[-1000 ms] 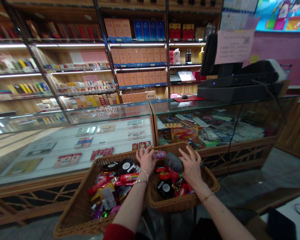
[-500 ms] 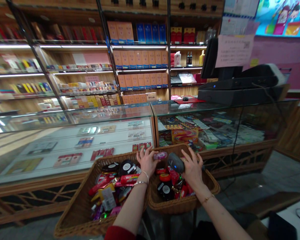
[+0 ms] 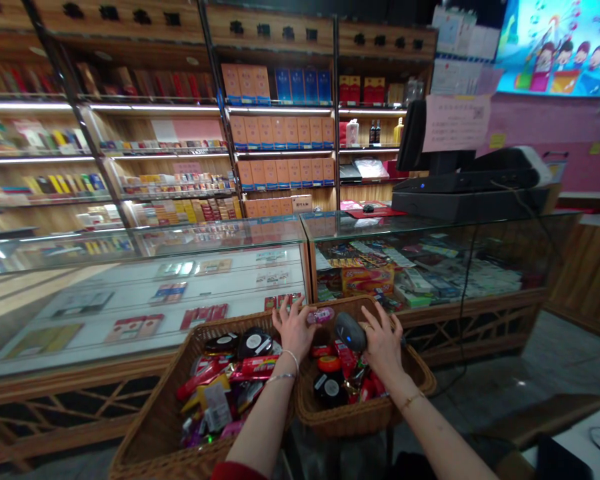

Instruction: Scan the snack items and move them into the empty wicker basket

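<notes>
Between the fingertips of my left hand point(image 3: 295, 327) is a small pink candy pack point(image 3: 321, 315) with a pale label. My right hand point(image 3: 383, 340) grips a dark grey handheld scanner point(image 3: 350, 331) with a small blue light, its rounded end close to the pink pack but apart from it. Both hands are over the smaller wicker basket point(image 3: 350, 419), which holds red wrapped sweets and a round black container point(image 3: 330, 388). On the left, a larger wicker basket point(image 3: 147, 420) holds red tubes point(image 3: 257, 367), black round containers point(image 3: 255, 342) and colourful packets; my left forearm covers part of it.
Directly behind the baskets runs a glass display counter point(image 3: 230, 267) with flat packs inside. A monitor point(image 3: 413, 137) and dark till equipment point(image 3: 460, 200) stand on its right part. Shelves of boxes point(image 3: 280, 133) line the wall. A white surface point(image 3: 593, 433) juts in at lower right.
The camera has tilted up slightly, so the shelves and counter sit lower in view. Both hands keep nearly the same pose, still holding the pink pack and the scanner.
</notes>
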The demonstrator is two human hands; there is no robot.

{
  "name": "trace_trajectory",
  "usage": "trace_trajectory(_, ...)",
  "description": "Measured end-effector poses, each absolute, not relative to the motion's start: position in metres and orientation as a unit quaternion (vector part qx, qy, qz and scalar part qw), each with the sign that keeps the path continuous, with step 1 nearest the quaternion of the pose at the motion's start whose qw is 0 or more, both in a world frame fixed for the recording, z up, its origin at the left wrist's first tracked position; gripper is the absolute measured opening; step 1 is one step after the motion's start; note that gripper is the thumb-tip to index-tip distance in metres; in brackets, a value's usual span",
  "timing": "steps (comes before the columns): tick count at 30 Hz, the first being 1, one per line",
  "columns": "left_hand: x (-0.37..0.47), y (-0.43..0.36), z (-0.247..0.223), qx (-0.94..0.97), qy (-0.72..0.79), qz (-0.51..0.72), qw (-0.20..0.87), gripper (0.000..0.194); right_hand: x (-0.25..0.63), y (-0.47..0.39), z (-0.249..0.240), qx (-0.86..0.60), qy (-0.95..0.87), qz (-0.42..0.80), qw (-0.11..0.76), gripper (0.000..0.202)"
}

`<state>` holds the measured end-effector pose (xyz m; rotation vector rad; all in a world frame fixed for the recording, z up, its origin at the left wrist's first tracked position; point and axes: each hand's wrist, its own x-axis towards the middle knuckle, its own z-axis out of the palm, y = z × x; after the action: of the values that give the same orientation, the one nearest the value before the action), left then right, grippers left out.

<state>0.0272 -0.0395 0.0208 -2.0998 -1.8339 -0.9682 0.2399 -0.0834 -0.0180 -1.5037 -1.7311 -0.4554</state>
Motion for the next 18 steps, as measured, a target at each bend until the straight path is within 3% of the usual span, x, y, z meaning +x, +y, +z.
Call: trace_trajectory(18,-0.006,-0.062,0.038,-0.684,-0.646,-0.325,0.098,0.036,0.227,-0.087,-0.005,-0.59,-0.7,-0.189,0.356,0.03)
